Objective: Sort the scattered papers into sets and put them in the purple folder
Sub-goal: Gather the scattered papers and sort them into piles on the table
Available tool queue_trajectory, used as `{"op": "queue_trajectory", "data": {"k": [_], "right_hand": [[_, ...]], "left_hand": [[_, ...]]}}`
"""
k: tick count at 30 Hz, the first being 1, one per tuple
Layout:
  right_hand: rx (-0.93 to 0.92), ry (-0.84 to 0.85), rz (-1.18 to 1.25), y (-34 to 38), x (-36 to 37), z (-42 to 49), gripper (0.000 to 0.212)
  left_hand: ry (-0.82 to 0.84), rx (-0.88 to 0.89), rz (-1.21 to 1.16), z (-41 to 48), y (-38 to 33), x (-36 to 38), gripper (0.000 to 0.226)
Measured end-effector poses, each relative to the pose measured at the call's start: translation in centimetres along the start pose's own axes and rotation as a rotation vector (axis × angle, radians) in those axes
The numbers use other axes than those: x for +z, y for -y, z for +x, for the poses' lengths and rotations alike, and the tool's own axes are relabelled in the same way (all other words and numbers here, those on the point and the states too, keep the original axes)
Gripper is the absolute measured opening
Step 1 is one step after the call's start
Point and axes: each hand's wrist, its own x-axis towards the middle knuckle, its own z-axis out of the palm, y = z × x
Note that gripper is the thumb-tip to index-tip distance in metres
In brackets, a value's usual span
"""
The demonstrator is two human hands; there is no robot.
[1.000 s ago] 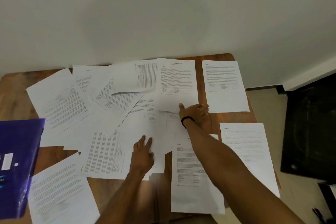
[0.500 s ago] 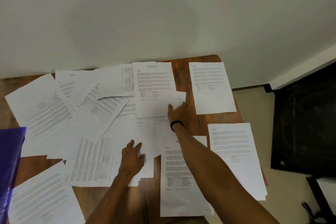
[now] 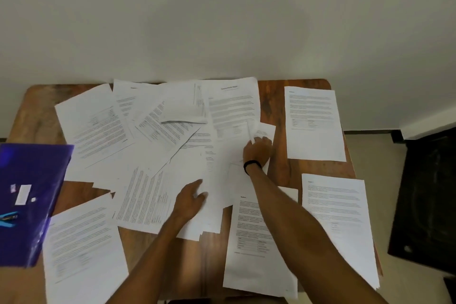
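Observation:
Several printed white sheets lie scattered and overlapping on a wooden table. The purple folder lies at the left edge, partly out of view. My right hand, with a black band on the wrist, reaches to the middle back and pinches the lower right corner of a titled sheet, whose edge curls up. A smaller piece of paper shows just beyond the fingers. My left hand rests flat with relaxed fingers on the overlapping sheets at the centre front.
Single sheets lie apart at the back right, the right front and the left front. A blue clip-like item and a white label sit on the folder. A dark piece of furniture stands right of the table; a white wall behind.
My right hand slid left from the bare wood onto the titled sheet's lower right corner, and that corner now curls upward. My left hand stayed on the central sheets. The view shifted.

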Motion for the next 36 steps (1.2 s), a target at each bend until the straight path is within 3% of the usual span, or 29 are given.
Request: {"op": "queue_trajectory", "data": {"k": [4, 7, 9, 13, 18, 23, 27, 30, 32, 34, 36], "right_hand": [[0.232, 0.026, 0.6, 1.1, -5.0, -3.3, 0.042], [0.384, 0.258, 0.936, -0.9, -7.6, -7.5, 0.05], [0.472, 0.391, 1.002, -2.6, -8.1, -10.8, 0.05], [0.524, 0.636, 0.926, -5.3, -7.6, -15.9, 0.05], [0.505, 0.735, 0.786, -5.2, -7.7, -17.2, 0.027], [0.332, 0.953, 0.541, -3.5, -5.1, -19.4, 0.053], [0.139, 1.049, 0.374, -0.6, -1.6, -24.6, 0.018], [0.002, 1.064, 0.209, 1.3, 1.9, -29.2, 0.016], [-0.074, 1.073, 0.117, 2.6, 4.0, -32.0, 0.013], [-0.178, 1.08, 0.018, 3.6, 5.9, -34.6, 0.006], [-0.258, 1.097, -0.068, 4.0, 7.5, -36.9, 0.015]], "left_hand": [[-0.125, -0.125, -0.479, -0.9, -1.4, -1.8, 0.052], [-0.104, -0.179, -0.79, -1.5, -1.8, -3.5, 0.057], [-0.04, -0.208, -0.881, -2.0, -1.8, -4.6, 0.057], [-0.077, -0.156, -0.838, -3.6, -1.1, -5.4, 0.035], [-0.195, -0.028, -0.552, -6.4, 1.8, -7.3, 0.039], [-0.161, -0.028, -0.558, -10.2, 7.2, -10.5, 0.04], [-0.298, -0.127, -0.508, -12.9, 12.5, -12.9, 0.052], [-0.586, -0.279, -0.397, -14.6, 16.4, -14.1, 0.06], [-0.69, -0.359, -0.331, -15.7, 18.4, -14.5, 0.065], [-0.696, -0.46, -0.283, -16.6, 20.6, -14.6, 0.071], [-0.628, -0.562, -0.238, -17.4, 23.2, -14.2, 0.082]]}}
